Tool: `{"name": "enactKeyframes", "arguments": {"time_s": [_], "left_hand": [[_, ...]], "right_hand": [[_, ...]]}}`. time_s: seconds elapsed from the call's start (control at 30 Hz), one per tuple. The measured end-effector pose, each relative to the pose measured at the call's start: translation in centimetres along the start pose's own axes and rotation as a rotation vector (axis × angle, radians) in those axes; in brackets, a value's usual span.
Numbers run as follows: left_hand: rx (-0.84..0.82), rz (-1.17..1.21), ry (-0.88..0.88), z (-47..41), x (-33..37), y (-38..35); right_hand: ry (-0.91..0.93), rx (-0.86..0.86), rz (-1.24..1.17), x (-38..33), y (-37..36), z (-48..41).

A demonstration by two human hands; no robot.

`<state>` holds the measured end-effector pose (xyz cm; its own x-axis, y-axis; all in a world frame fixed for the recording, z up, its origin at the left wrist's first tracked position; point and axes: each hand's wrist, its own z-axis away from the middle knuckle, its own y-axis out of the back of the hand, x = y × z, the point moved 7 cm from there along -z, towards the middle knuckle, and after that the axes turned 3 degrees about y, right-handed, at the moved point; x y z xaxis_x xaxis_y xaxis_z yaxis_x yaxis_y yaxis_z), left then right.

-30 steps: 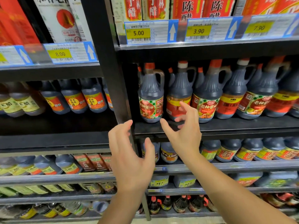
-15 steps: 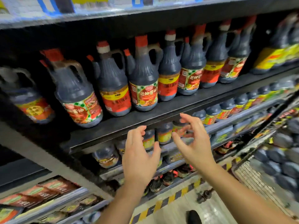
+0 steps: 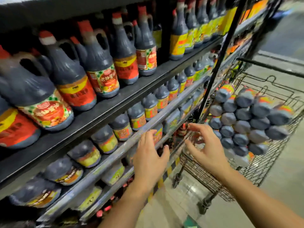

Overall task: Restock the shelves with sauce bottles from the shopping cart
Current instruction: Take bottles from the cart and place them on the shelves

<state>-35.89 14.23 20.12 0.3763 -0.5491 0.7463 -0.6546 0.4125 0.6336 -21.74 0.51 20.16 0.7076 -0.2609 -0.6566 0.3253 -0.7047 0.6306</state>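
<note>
Dark sauce jugs with red caps and handles (image 3: 100, 68) stand in a row on the black upper shelf (image 3: 115, 104). A wire shopping cart (image 3: 263, 170) at the right holds several dark sauce bottles (image 3: 243, 122) stacked on their sides, bottoms facing me. My left hand (image 3: 148, 160) hovers with spread fingers in front of the lower shelf rail, holding nothing. My right hand (image 3: 207, 148) is open too, fingers reaching toward the cart's near end, just left of the stacked bottles.
Smaller dark bottles (image 3: 136, 116) line the lower shelves. A black upright post (image 3: 218, 56) stands between shelf and cart. Yellow-black tape (image 3: 164, 176) marks the floor by the shelf base; grey floor (image 3: 287, 195) spreads to the right.
The view has swung right and down from the shelf front, bringing the cart into sight. Both empty hands have moved rightward and lower, toward the cart.
</note>
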Motion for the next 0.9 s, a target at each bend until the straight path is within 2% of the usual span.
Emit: {"name": "enactKeyframes", "arguments": {"time_s": [0.23, 0.57, 0.9], "left_hand": [[-0.147, -0.018, -0.061, 3.0, 8.7, -12.1], [-0.217, -0.040, -0.017, 7.2, 20.9, -27.7], [-0.394, -0.113, -0.007, 8.1, 25.3, -39.7]], "right_hand": [[-0.093, 0.067, 0.071, 9.5, 11.9, 5.7], [-0.180, 0.130, 0.106, 22.6, 29.4, 12.3], [-0.269, 0.037, 0.221, 32.2, 36.9, 11.8]]}}
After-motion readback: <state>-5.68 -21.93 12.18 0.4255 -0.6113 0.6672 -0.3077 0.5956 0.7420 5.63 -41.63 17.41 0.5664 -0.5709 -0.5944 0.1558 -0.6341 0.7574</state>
